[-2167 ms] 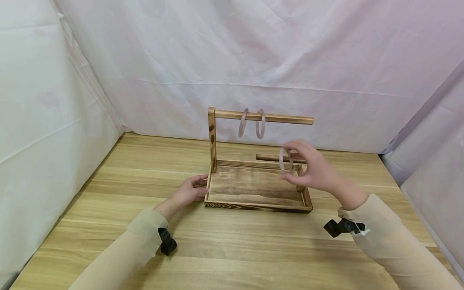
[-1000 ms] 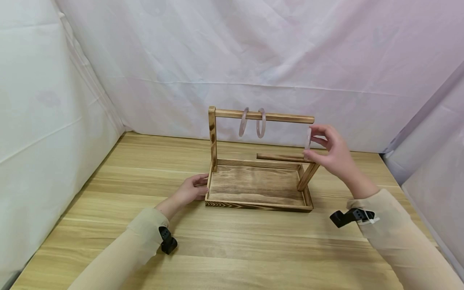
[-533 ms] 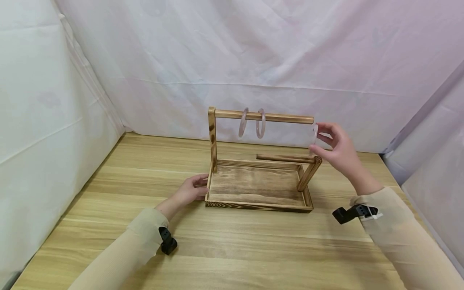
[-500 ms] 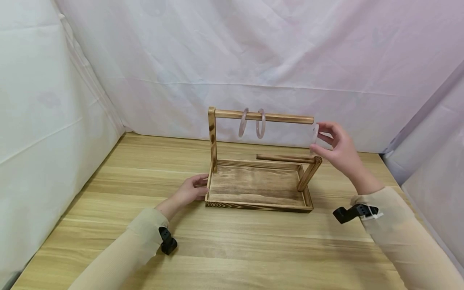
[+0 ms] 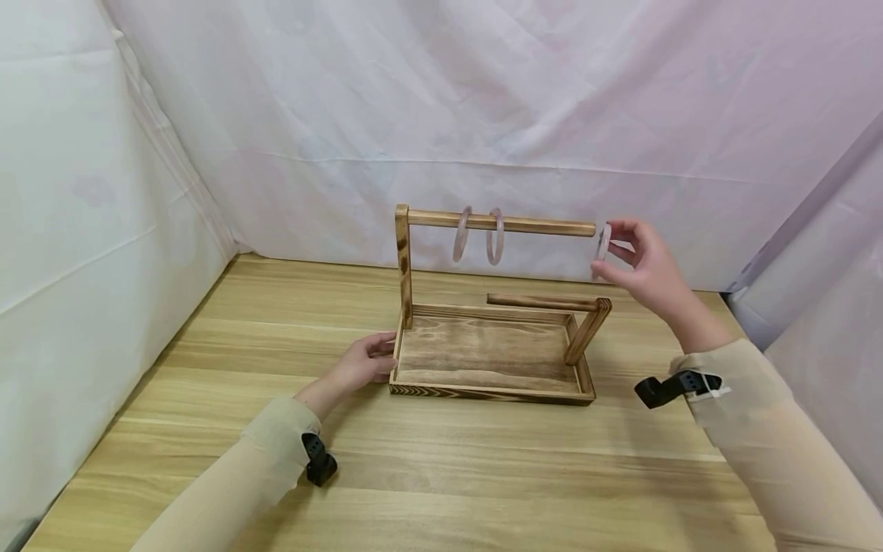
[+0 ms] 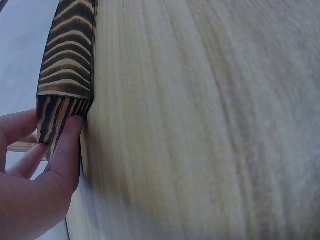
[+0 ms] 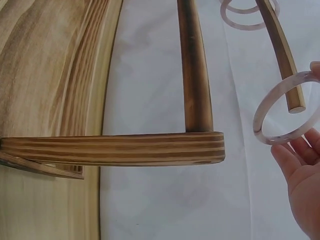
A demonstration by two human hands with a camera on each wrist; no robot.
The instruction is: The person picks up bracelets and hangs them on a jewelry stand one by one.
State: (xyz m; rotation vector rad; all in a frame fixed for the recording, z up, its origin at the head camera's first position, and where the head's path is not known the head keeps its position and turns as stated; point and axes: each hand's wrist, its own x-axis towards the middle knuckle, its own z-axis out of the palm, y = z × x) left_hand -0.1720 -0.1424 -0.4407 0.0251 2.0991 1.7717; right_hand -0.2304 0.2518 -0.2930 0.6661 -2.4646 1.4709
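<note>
My right hand pinches a pale pink bangle between thumb and fingertips, just right of the upper bar's free end. In the right wrist view the bar's end shows through the held bangle; the head view shows a small gap between them. Two more bangles hang apart on the upper bar of a burnt-wood rack. At the rack tray's left end, my left hand touches the outer wall with thumb and fingertips. The tray's striped corner shows beside those fingers.
A lower bar runs left from the short right post, behind the tray. The rack stands on a wood-grain table. White cloth encloses the back and sides.
My right hand has carried the bangle right and upward from above the tray to the level of the upper bar's end. The left hand and hanging bangles have stayed put.
</note>
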